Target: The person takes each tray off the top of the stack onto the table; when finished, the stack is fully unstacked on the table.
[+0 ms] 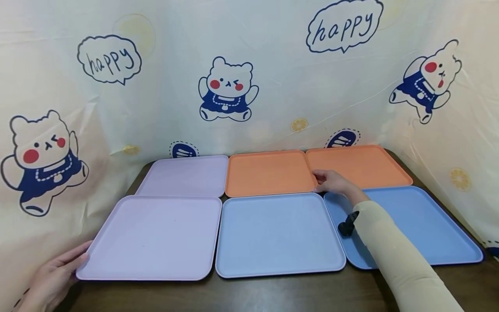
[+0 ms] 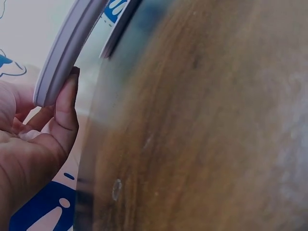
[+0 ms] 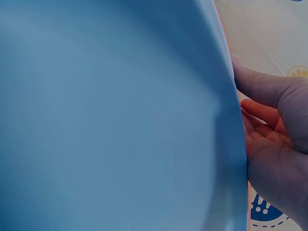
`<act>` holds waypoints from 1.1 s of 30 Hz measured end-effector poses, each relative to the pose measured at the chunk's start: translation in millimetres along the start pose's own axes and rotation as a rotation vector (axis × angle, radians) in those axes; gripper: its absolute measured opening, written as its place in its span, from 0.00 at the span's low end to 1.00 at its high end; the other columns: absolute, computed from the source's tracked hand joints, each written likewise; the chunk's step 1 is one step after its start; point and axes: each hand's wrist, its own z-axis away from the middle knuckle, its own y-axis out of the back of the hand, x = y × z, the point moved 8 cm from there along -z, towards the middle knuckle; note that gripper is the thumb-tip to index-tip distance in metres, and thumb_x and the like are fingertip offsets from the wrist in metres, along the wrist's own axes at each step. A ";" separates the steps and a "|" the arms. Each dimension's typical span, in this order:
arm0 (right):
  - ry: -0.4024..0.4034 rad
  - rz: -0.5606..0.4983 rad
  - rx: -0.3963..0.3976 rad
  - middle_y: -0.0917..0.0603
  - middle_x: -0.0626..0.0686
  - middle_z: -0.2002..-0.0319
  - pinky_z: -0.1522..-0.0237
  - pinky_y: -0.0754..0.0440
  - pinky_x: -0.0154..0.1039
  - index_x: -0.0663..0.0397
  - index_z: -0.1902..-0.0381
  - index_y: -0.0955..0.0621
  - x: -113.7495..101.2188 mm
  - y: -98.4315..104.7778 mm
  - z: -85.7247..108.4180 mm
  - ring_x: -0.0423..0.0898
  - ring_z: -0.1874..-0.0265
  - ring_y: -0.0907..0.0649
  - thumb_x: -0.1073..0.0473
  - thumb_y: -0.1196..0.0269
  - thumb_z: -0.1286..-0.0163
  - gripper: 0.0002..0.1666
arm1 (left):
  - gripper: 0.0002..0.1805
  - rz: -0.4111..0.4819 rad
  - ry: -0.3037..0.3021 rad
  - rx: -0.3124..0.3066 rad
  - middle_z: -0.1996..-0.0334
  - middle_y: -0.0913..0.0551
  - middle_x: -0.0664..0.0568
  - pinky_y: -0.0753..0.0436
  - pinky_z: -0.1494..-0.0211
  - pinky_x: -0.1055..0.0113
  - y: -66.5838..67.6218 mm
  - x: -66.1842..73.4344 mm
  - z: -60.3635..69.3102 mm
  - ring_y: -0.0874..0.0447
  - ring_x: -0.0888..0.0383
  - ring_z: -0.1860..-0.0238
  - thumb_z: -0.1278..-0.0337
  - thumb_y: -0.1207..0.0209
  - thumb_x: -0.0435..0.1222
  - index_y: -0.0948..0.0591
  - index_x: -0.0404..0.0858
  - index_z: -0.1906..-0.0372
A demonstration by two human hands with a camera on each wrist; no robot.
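Note:
At the lower left, my left hand [image 1: 54, 275] grips the outer edge of the front purple tray [image 1: 152, 238], whose rim [image 2: 60, 62] sits between thumb and fingers in the left wrist view. My right hand [image 1: 334, 181] reaches over the right blue tray [image 1: 413, 225] and holds the middle orange tray [image 1: 267, 173] by its front right corner. In the right wrist view, the thumb and curled fingers of that hand [image 3: 274, 139] are partly hidden behind a blue tray's edge. The middle blue tray [image 1: 278, 236] lies directly in front of that orange tray.
Another purple tray [image 1: 187, 175] lies at the back left, and a second orange tray [image 1: 354, 167] at the back right. All the trays form two rows on a dark wooden table [image 1: 218, 297]. A printed cloth [image 1: 273, 86] hangs behind and beside it.

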 end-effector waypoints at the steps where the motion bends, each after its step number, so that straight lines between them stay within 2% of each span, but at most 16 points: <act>1: 0.002 0.000 -0.001 0.39 0.65 0.29 0.33 0.37 0.53 0.63 0.26 0.44 0.3 -0.1 -0.5 0.60 0.33 0.36 0.66 0.33 0.37 0.47 | 0.24 -0.004 0.002 0.004 0.58 0.14 0.63 0.17 0.67 0.68 0.2 -0.7 0.5 0.16 0.65 0.61 0.30 0.52 0.24 0.13 0.53 0.51; 5: -0.005 -0.008 0.004 0.39 0.65 0.29 0.33 0.37 0.54 0.62 0.25 0.44 1.0 0.7 -0.9 0.60 0.33 0.35 0.67 0.33 0.37 0.47 | 0.23 -0.022 0.009 0.019 0.58 0.15 0.64 0.17 0.67 0.69 2.5 -3.6 1.4 0.17 0.66 0.61 0.31 0.51 0.24 0.13 0.54 0.52; 10: -0.007 -0.014 0.011 0.38 0.65 0.30 0.33 0.36 0.53 0.61 0.25 0.43 -1.5 1.2 -0.5 0.60 0.33 0.35 0.67 0.32 0.38 0.48 | 0.19 -0.060 0.038 0.067 0.60 0.16 0.68 0.17 0.67 0.69 9.2 -9.1 1.7 0.18 0.69 0.62 0.32 0.46 0.28 0.13 0.56 0.55; 16: -0.002 -0.020 0.007 0.38 0.65 0.30 0.33 0.36 0.53 0.62 0.25 0.44 -1.4 0.5 -0.6 0.60 0.33 0.35 0.66 0.32 0.38 0.48 | 0.19 -0.060 0.077 0.081 0.61 0.16 0.69 0.17 0.67 0.70 12.8 -12.3 0.7 0.18 0.70 0.62 0.33 0.45 0.28 0.12 0.57 0.57; 20: 0.003 -0.022 0.001 0.38 0.65 0.29 0.33 0.37 0.54 0.62 0.25 0.44 -0.9 0.0 -0.4 0.60 0.34 0.35 0.66 0.32 0.38 0.48 | 0.20 -0.083 0.120 0.080 0.61 0.16 0.70 0.17 0.67 0.70 12.8 -14.2 0.1 0.19 0.70 0.62 0.32 0.45 0.28 0.12 0.58 0.58; 26: 0.007 -0.014 0.004 0.39 0.65 0.29 0.33 0.37 0.54 0.63 0.26 0.43 -1.0 0.0 -0.9 0.60 0.33 0.35 0.66 0.32 0.38 0.48 | 0.22 -0.137 0.212 0.026 0.61 0.17 0.70 0.17 0.65 0.66 8.9 -16.8 -1.4 0.18 0.68 0.61 0.30 0.48 0.28 0.13 0.61 0.59; 33: 0.012 -0.027 -0.006 0.39 0.66 0.30 0.33 0.37 0.54 0.65 0.26 0.44 -1.2 -0.6 -1.5 0.61 0.33 0.35 0.67 0.32 0.38 0.48 | 0.21 -0.199 0.324 0.026 0.62 0.19 0.73 0.17 0.62 0.64 9.3 -19.3 -4.0 0.19 0.68 0.60 0.30 0.47 0.31 0.15 0.65 0.63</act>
